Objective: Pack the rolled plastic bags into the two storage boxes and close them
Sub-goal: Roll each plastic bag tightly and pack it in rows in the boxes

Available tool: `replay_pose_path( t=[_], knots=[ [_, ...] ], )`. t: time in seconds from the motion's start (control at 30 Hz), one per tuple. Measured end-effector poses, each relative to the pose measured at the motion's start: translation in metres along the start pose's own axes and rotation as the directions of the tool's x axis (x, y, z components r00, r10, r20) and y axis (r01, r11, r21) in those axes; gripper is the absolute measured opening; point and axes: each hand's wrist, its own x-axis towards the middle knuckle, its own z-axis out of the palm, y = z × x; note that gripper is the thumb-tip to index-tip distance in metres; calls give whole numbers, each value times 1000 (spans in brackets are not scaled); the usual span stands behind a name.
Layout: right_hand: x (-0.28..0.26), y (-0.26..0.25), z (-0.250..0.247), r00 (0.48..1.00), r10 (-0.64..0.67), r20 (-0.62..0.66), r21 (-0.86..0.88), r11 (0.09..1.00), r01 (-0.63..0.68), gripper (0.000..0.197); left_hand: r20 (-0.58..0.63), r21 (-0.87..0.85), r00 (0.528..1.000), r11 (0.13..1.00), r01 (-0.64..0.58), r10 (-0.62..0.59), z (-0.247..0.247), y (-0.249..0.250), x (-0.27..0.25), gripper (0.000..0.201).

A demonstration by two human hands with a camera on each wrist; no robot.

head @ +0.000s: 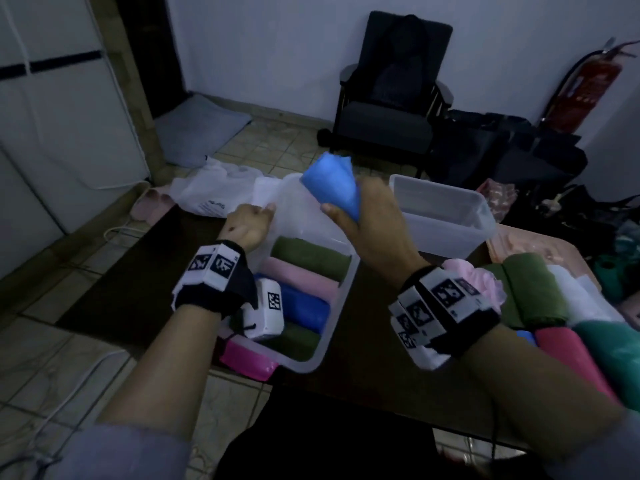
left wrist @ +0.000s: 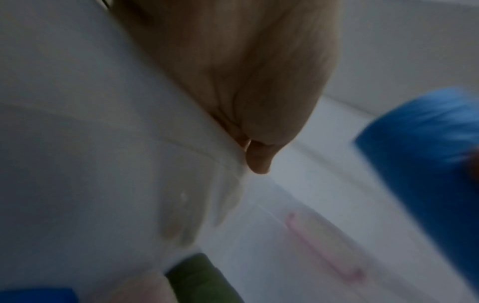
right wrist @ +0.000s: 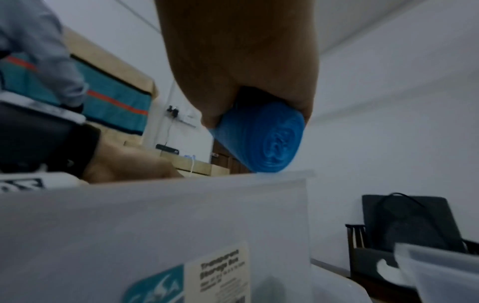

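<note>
On the dark table point(head: 367, 341), two clear storage boxes stand. The nearer box point(head: 332, 327) sits toward the left edge and holds rolled bags laid side by side: five show in the head view, green point(head: 308, 259), pink point(head: 304, 284), blue point(head: 306, 310), another green point(head: 298, 337) and a bright pink one point(head: 247, 360) at its near end. The farther box point(head: 446, 216) stands toward the far right corner, open. At the right edge lies a heap of loose rolls point(head: 561, 306) in green, white, pink and teal; their number cannot be told.

The left hand point(head: 247, 226) holds the nearer box's upright lid point(head: 298, 206); the left wrist view shows its thumb point(left wrist: 259, 160) on one face and fingers pressed behind the translucent plastic, which the head view hides.

The right hand point(head: 367, 216) is raised above the nearer box, fingers curled round a blue roll point(head: 329, 181). Only the right wrist view shows the roll's spiral end point(right wrist: 274, 141) and a printed label point(right wrist: 220, 270) on the lid.
</note>
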Motion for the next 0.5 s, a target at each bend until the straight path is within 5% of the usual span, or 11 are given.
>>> replay_pose_path(
  t=[0.17, 0.33, 0.5],
  knots=[
    [27, -24, 23, 960, -104, 262, -456, 863, 218, 58, -88, -53, 995, 997, -48, 43, -4, -4, -24, 48],
    [32, -21, 43, 926, 61, 372, -444, 888, 120, 53, -127, -108, 987, 988, -112, 98, -7, -2, -37, 44],
    [32, -6, 44, 830, 225, 510, -183, 971, -151, 54, -108, -90, 985, 985, -145, 135, -7, 4, -46, 39]
  ],
)
